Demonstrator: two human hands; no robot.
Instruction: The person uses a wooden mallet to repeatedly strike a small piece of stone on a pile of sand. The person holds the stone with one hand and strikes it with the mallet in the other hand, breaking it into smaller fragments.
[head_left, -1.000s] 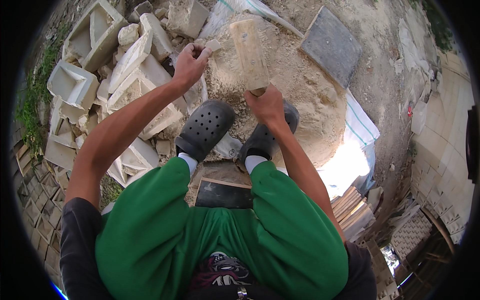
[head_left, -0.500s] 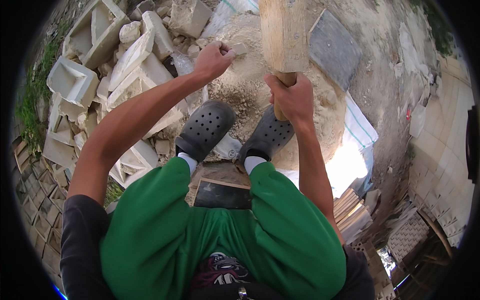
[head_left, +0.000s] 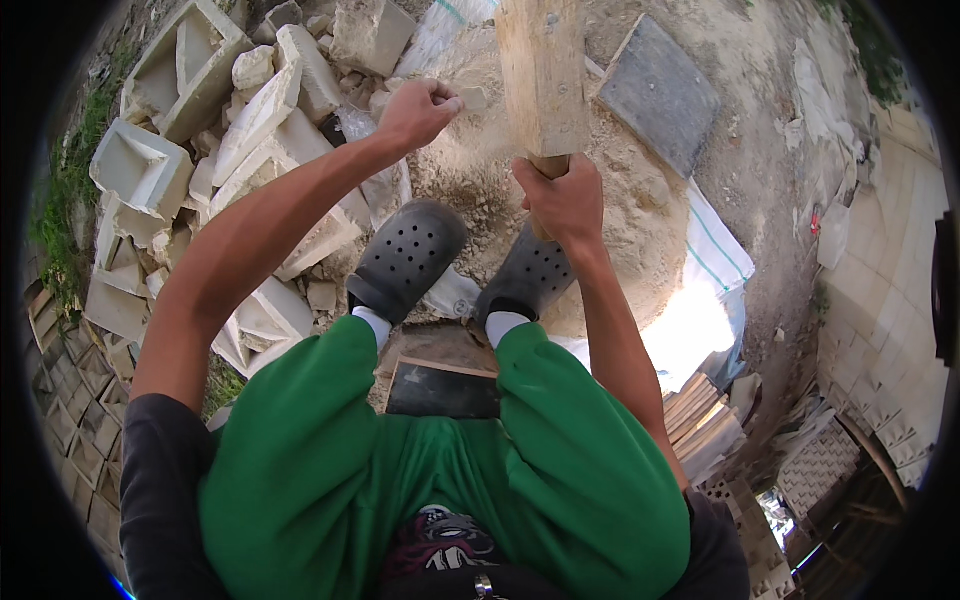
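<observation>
My right hand (head_left: 562,198) is wrapped round the short handle of a big wooden mallet (head_left: 543,80), whose pale block-like head rises past the top of the view. To its left, my left hand (head_left: 420,113) is closed, pinching a small pale chunk of plaster (head_left: 473,98) between thumb and fingers. Beneath both hands spreads a heap of crumbled beige powder and bits (head_left: 455,180). The mallet head stands close to the chunk, and a gap shows between them. Dust blurs the ground around the chunk.
Broken white plaster moulds (head_left: 270,150) are piled at the left. A grey square slab (head_left: 660,95) lies right of the mallet. White sacking (head_left: 715,240) sticks out under the powder. My grey clogs (head_left: 408,258) rest at the heap's near edge. Wooden slats (head_left: 700,415) lie at the lower right.
The mallet and my right hand have shifted a little to the left, nearer the chunk. My left hand, still pinching the chunk, has moved slightly left.
</observation>
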